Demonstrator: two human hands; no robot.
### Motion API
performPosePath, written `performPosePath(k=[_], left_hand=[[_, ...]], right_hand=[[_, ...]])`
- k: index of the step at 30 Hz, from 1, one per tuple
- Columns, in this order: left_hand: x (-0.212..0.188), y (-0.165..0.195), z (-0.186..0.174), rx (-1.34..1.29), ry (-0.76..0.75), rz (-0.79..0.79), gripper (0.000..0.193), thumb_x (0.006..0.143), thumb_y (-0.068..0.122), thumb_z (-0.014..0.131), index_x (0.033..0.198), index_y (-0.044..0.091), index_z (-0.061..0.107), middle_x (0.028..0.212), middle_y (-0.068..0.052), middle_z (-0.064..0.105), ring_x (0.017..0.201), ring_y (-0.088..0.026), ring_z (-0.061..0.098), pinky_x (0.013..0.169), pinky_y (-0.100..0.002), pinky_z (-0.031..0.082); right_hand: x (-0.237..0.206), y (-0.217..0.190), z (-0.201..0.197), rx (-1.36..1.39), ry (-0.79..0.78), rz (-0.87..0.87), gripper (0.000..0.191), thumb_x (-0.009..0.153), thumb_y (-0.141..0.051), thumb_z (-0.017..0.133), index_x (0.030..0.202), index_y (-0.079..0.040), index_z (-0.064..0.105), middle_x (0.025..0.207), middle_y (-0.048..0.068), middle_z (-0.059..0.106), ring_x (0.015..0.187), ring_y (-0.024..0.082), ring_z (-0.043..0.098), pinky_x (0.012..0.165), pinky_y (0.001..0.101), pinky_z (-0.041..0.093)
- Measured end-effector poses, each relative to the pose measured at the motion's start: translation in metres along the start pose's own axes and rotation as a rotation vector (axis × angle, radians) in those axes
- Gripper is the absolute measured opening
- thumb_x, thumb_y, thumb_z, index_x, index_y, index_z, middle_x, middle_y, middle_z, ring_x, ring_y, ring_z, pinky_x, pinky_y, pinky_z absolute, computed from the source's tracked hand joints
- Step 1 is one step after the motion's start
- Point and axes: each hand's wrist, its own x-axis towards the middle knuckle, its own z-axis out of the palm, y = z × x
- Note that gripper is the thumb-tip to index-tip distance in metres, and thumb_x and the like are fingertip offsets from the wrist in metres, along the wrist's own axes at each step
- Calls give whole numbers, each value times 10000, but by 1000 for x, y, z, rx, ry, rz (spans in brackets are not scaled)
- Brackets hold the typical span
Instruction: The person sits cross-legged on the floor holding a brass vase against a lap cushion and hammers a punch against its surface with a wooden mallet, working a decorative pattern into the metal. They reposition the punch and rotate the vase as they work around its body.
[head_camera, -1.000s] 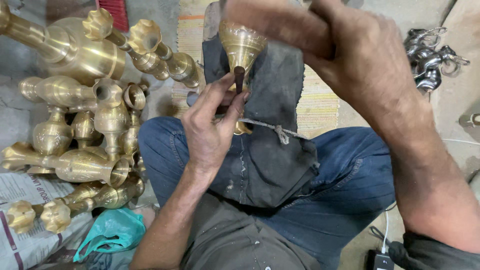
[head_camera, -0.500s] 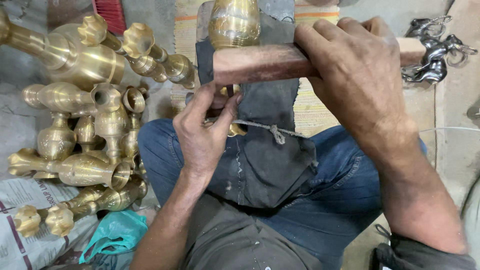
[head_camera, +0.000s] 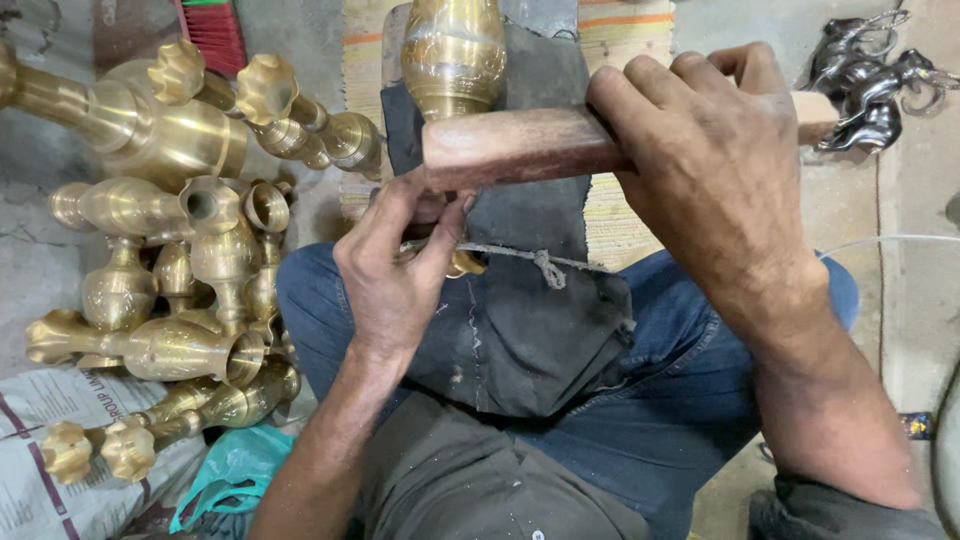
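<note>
Up top, the right hand is wrapped tightly around a smooth, rounded wooden mallet, held level across a shiny engraved brass vase. Just below it, the left hand pinches something small against the vase's base, too hidden to name. Beneath both hands lies a dark, dusty cloth tied with rough string. Left of the left hand, fluted brass vases lie piled.
</note>
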Motion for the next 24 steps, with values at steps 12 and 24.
performPosePath(k=[12, 24], left_hand=[[2, 6, 7, 31, 15, -4, 302, 952, 31, 828, 1212, 23, 674, 980, -67, 754, 882, -125, 769, 785, -265, 601], [7, 11, 9, 75, -58, 65, 332, 948, -2, 822, 1240, 5, 664, 1033, -95, 749, 917, -155, 782, 805, -294, 609]], right_hand=[[-11, 7, -2, 36, 31, 50, 236, 913, -64, 788, 1060, -49, 604, 929, 83, 647, 938, 287, 669, 818, 424, 480], [-19, 18, 1, 81, -12, 81, 319, 814, -52, 809, 1047, -51, 590, 929, 104, 632, 900, 310, 654, 768, 442, 470]])
